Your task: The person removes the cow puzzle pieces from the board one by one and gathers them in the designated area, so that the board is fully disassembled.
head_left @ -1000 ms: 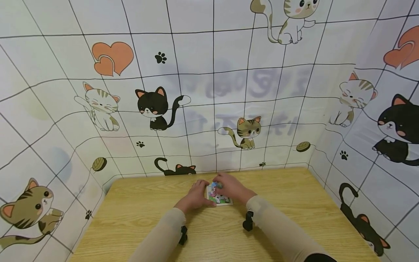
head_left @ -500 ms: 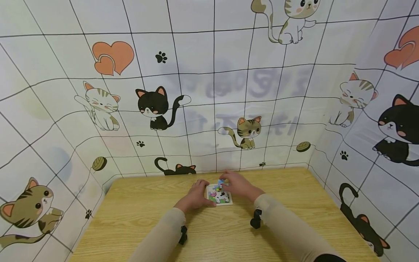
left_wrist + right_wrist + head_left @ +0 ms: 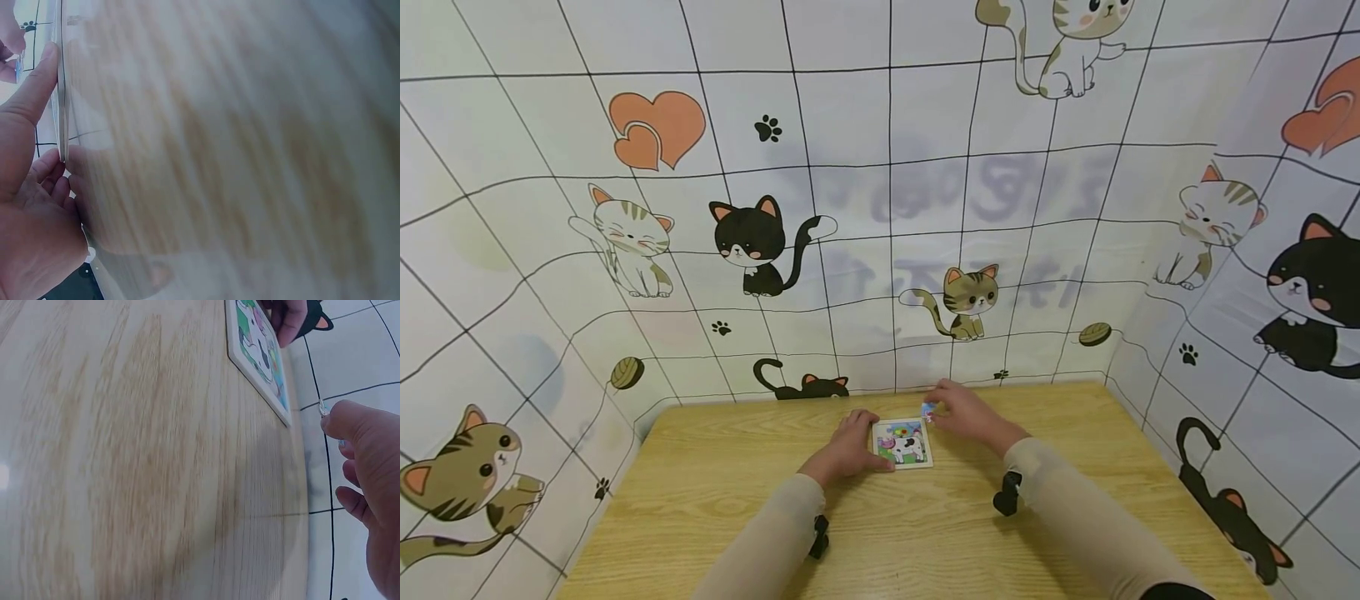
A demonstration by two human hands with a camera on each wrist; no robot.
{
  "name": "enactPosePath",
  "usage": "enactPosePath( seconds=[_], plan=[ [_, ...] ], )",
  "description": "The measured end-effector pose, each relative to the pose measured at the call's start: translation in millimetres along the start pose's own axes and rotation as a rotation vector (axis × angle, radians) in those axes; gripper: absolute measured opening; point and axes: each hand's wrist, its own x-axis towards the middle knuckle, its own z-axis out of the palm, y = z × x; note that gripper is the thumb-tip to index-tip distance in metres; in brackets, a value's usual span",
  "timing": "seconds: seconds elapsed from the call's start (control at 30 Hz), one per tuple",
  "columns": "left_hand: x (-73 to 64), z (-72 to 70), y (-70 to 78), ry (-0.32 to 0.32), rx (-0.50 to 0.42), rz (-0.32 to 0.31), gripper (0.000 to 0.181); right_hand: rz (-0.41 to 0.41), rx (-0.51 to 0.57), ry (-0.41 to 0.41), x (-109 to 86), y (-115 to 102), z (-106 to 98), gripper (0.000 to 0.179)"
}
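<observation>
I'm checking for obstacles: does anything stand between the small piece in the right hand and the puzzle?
Nothing visible does. The right hand holds the piece near the far right corner of the puzzle; the left hand is at its left side, out of the way.

Puzzle (image 3: 906, 445) on table (image 3: 902, 542) between hands (image 3: 848, 447) (image 3: 967, 414); piece (image 3: 928, 412) near far-right corner; wall (image 3: 857, 200) behind.

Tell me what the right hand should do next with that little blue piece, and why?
Maybe lower the blue piece onto the table: the right hand has brought it from over the puzzle to its far right corner, while the left hand holds the left side.
</observation>
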Motion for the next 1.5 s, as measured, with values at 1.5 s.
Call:
enactPosePath(
  seconds=[1.5],
  plan=[
    [-12.3, -13.7, 21.5, -0.035, 0.033, -0.022, 0.099, 0.143, 0.109, -0.026, -30.8, 47, -17, 0.018]
  ],
)
